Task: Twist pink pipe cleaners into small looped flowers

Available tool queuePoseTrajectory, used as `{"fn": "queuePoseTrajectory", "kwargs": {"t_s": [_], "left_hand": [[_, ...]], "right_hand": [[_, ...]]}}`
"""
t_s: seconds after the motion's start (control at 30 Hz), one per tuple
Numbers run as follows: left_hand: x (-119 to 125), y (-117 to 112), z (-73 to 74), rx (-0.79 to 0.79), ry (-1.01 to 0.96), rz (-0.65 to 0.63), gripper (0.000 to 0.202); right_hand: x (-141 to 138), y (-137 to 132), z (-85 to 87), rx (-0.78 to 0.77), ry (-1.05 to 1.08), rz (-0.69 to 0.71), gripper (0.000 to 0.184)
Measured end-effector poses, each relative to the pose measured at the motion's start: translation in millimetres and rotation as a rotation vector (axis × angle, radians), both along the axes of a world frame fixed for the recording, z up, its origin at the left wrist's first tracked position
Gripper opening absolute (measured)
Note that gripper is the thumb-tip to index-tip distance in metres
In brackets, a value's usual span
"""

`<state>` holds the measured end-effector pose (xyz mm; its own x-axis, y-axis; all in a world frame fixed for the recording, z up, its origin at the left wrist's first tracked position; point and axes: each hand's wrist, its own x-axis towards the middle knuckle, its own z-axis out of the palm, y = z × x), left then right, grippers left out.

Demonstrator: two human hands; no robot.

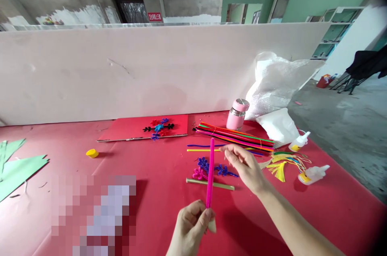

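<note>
Fingers of the left hand [193, 223] are clenched round the lower end of a pink stick [211, 173], which rises from them over the near middle of the bench [169, 199], its long axis almost upright with a slight lean to the right; how far it tips toward the far side cannot be told. The stick's free top lies just left of the right hand [246, 167], whose fingers are loosely bent, released and apart from it, with nothing visible in them. The right hand is nearer the top, the left at the base. Beyond the stick lie blue flowers [223, 170], a pink flower [199, 173] and a greenish strip [224, 186], with a bundle of coloured stems [236, 136] farther off. Of the containers, a pink flask [236, 115] stands lidded at the far side, its contents hidden. Two glue bottles, one farther [299, 142] and one nearer [313, 175], lie tilted at the right; how full they are cannot be told. A yellow cap [92, 153] sits well apart at the left.
</note>
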<state>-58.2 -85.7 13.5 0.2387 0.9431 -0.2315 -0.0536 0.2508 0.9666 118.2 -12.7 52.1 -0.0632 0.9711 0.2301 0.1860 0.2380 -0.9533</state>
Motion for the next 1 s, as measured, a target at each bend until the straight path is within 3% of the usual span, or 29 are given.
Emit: {"fn": "queuePoseTrajectory", "kwargs": {"t_s": [0.2, 0.43, 0.6, 0.73, 0.83, 1.0], "left_hand": [[3.2, -4.8, 1.1, -0.044, -0.049, -0.130, 0.038], [-8.5, -8.8, 17.3, 0.005, 0.031, -0.167, 0.033], [-31.5, -2.9, 38.1, 0.180, 0.175, -0.270, 0.027], [-52.0, 5.1, 52.8, 0.139, 0.127, -0.317, 0.022], [-59.4, 8.6, 56.9, 0.084, 0.025, -0.290, 0.020], [-48.8, 5.9, 54.0, 0.084, -0.043, -0.218, 0.021]], "right_hand": [[-2.1, 17.1, 8.3, -0.012, 0.101, -0.012, 0.022], [3.4, 19.2, 7.6, -0.049, 0.094, -0.003, 0.020], [14.2, 17.6, 19.6, -0.027, -0.056, 0.148, 0.021], [26.7, 11.7, 30.5, -0.132, -0.093, 0.295, 0.023], [30.5, 6.3, 30.8, -0.153, 0.009, 0.304, 0.024], [18.0, 5.3, 17.5, -0.105, 0.359, 0.126, 0.024]]}}
